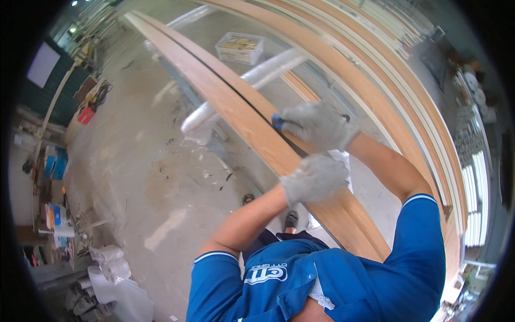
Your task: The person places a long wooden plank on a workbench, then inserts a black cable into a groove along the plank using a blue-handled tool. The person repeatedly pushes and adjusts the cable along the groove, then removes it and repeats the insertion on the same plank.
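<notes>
A long wood-coloured profile (236, 112) runs from the far left to near my body, with a black strip (214, 71) along its length. My right hand (319, 126), in a grey glove, is closed around a small blue-and-black hand tool (277, 122) whose tip is at the strip; its exact kind is hard to make out. Nearer to me, my left hand (315, 178), also gloved, is closed over the profile where the black strip ends. Its fingers appear to grip the strip, partly hidden by the glove.
Plastic-wrapped support bars (201, 122) carry the profile. A clear plastic crate (240, 48) with yellowish pieces stands beyond it. More long wooden profiles (375, 70) lie along the right. On the left floor are a red box (86, 115), blue containers (56, 162) and wrapped bundles (111, 264).
</notes>
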